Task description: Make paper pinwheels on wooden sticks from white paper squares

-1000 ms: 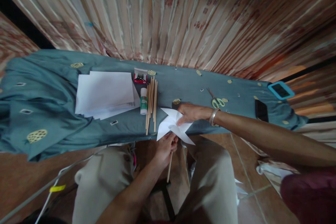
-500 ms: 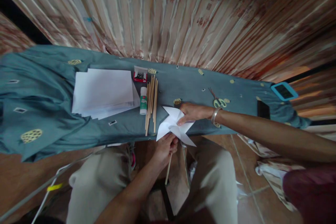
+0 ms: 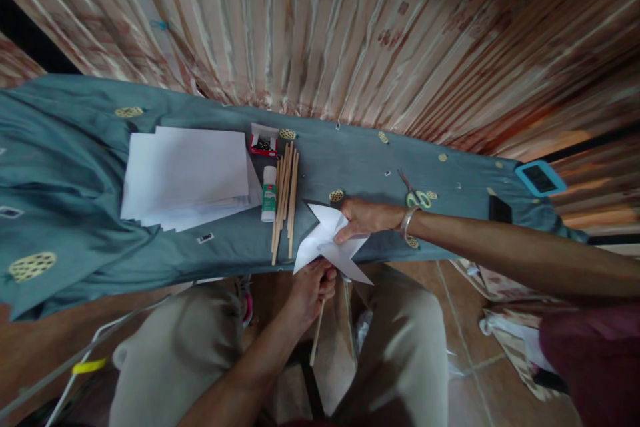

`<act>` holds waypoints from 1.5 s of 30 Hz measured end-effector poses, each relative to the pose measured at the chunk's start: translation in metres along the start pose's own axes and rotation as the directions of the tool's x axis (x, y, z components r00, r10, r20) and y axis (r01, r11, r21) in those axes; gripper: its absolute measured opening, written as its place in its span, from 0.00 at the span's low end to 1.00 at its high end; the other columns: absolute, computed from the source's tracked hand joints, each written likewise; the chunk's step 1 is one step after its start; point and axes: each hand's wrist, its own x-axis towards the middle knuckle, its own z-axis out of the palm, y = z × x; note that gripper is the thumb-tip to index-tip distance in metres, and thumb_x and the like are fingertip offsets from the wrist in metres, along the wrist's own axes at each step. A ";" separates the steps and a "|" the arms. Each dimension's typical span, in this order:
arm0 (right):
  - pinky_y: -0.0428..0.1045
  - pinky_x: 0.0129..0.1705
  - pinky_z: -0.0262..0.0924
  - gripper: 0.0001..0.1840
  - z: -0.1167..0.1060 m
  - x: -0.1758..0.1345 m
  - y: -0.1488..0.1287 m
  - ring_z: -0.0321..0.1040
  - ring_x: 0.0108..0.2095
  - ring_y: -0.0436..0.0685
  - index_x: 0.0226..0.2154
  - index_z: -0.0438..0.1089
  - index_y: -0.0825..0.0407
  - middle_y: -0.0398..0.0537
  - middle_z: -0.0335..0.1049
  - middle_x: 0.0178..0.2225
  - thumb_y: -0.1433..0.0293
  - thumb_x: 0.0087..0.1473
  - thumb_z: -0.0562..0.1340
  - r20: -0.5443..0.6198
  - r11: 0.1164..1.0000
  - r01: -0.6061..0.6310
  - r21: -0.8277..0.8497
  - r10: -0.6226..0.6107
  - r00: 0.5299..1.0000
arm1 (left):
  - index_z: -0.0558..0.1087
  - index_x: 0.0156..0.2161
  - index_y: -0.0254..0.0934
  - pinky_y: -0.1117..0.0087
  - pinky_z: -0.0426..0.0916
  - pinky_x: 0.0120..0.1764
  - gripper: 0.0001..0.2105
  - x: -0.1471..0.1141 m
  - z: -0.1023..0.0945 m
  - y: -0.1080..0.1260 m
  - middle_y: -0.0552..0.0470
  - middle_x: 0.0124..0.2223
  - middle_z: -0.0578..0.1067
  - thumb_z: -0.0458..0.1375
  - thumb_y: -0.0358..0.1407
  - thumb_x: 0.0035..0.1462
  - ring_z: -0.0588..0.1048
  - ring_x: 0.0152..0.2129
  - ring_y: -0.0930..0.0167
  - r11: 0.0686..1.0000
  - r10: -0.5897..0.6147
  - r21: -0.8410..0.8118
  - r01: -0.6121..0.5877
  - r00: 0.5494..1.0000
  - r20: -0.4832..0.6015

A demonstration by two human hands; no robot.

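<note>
A white paper pinwheel (image 3: 327, 241) with pointed blades is held between my hands at the table's front edge. My left hand (image 3: 313, 287) is closed in a fist round a thin wooden stick (image 3: 317, 333), whose lower end sticks out below the fingers. The stick's upper part is hidden by the hand and the paper. From the right, my right hand (image 3: 361, 219) grips the pinwheel, its thumb lying on the paper near the centre; its other fingers are partly hidden behind the blades.
On the green cloth-covered table (image 3: 350, 160) lie a stack of white paper (image 3: 195, 167), a red box of small dark pins (image 3: 264, 143), a glue stick (image 3: 269, 195), several wooden sticks (image 3: 286, 193), scissors (image 3: 417, 199), a black phone-like object (image 3: 500, 209) and a blue-framed device (image 3: 541, 177).
The view has shifted slightly, so the items on the left appear a little further left. Both hands keep their hold on the pinwheel and its stick.
</note>
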 end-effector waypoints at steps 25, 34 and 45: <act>0.44 0.24 0.49 0.18 0.005 0.001 0.001 0.56 0.22 0.48 0.20 0.70 0.57 0.40 0.58 0.18 0.59 0.46 0.65 -0.005 0.999 -0.035 0.020 0.035 0.999 | 0.58 0.23 0.36 0.80 0.38 0.15 0.12 0.003 -0.001 0.006 0.63 0.17 0.58 0.60 0.33 0.45 0.46 0.10 0.86 0.993 -0.115 -0.035 0.116 0.993 0.037; 0.43 0.23 0.49 0.21 0.009 -0.002 0.004 0.56 0.22 0.48 0.18 0.69 0.55 0.40 0.59 0.18 0.55 0.46 0.63 -0.038 0.999 -0.041 -0.009 0.041 0.998 | 0.60 0.24 0.35 0.80 0.37 0.15 0.10 0.003 -0.002 0.007 0.63 0.18 0.57 0.59 0.31 0.48 0.46 0.10 0.86 0.989 -0.132 -0.059 0.135 0.989 0.060; 0.43 0.23 0.48 0.20 0.010 -0.002 0.002 0.57 0.22 0.47 0.20 0.71 0.55 0.40 0.60 0.18 0.54 0.47 0.64 -0.065 0.997 -0.067 -0.047 0.064 0.996 | 0.61 0.25 0.34 0.81 0.37 0.15 0.09 0.005 -0.003 0.006 0.63 0.18 0.57 0.58 0.30 0.51 0.46 0.10 0.85 0.986 -0.144 -0.072 0.148 0.988 0.057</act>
